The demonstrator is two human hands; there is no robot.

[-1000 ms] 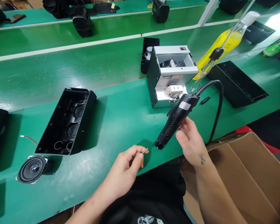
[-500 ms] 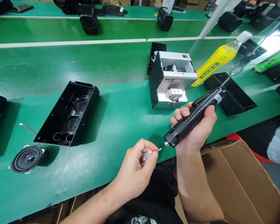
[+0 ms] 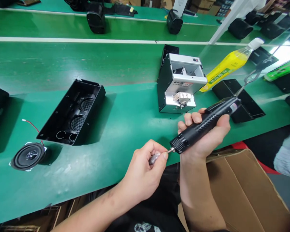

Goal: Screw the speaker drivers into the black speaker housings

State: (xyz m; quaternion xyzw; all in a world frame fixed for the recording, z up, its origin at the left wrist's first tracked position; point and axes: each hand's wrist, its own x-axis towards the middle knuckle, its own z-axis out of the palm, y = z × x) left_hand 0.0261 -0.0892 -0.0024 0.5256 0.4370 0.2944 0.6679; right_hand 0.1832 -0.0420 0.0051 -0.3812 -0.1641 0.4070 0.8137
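My right hand (image 3: 205, 132) is wrapped round a black electric screwdriver (image 3: 200, 129), which hangs from a hook and cord at its upper end. Its metal chuck points down and left at my left hand (image 3: 147, 170). Pinched between my left thumb and fingers is a thin metal screwdriver bit (image 3: 169, 150), its end at the chuck; how deep it sits inside I cannot tell. The bit's other end is covered by a crumpled clear plastic wrap (image 3: 154, 158). Behind my right hand stands a silver and black screw feeder (image 3: 182, 83).
At left lie an open black speaker housing (image 3: 65, 112) and a round speaker (image 3: 28, 157) with a red wire. A yellow drink bottle (image 3: 226, 66) leans near a black panel (image 3: 246, 106) on the right. A cardboard box (image 3: 244, 190) is below the bench edge.
The bit in my left hand and the screwdriver's chuck have come together; a gap showed between them before. The view has shifted slightly.
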